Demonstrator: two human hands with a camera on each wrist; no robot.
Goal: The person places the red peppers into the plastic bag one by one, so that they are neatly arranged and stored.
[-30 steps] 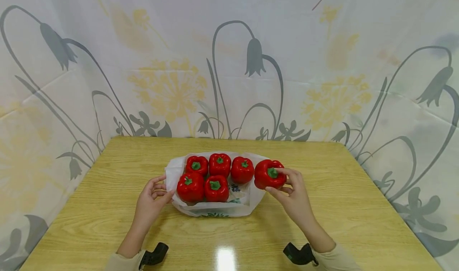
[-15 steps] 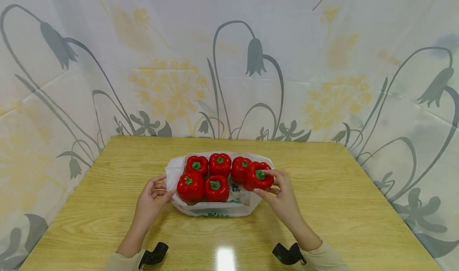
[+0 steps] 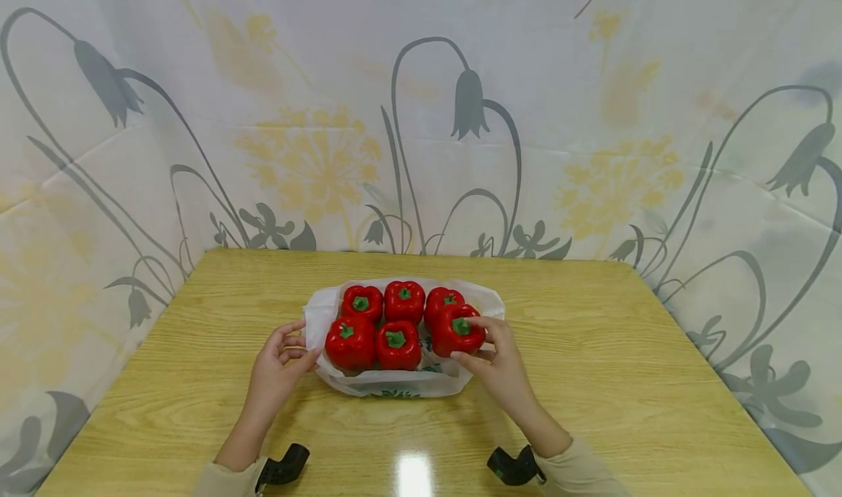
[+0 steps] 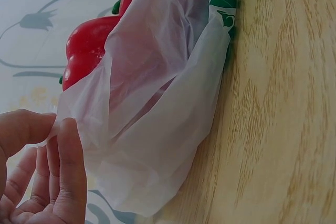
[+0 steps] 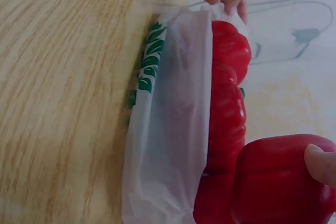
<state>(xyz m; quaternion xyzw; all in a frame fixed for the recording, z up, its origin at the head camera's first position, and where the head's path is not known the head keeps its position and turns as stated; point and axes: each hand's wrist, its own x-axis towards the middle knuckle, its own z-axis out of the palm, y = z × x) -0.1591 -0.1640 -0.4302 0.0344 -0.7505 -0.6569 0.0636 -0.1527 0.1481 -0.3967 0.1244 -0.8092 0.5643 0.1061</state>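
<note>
My right hand (image 3: 493, 352) holds a red bell pepper (image 3: 449, 340) by its side, with a finger near the green stem. This pepper is over the right part of a white plastic bag (image 3: 421, 386), overlapping the back right pepper (image 3: 439, 297) in the head view. My left hand (image 4: 47, 166) pinches the bag's left edge between thumb and finger. Several more red peppers sit in the bag in two rows, among them a front left one (image 3: 349, 343) and a front middle one (image 3: 397, 346). In the right wrist view the held pepper (image 5: 283, 179) stands above the bag's rim.
The bag lies on a wood-grain table (image 3: 592, 380). Green leaf prints (image 5: 149, 59) run along the bag's near side. Behind the table hangs a pale cloth (image 3: 559, 80) with grey and yellow flowers. A black wrist mount (image 3: 516, 466) shows by the right sleeve.
My right hand has carried the pepper leftward from the bag's right edge to over its front right part, slightly lower in view. My left hand stays at the bag's edge.
</note>
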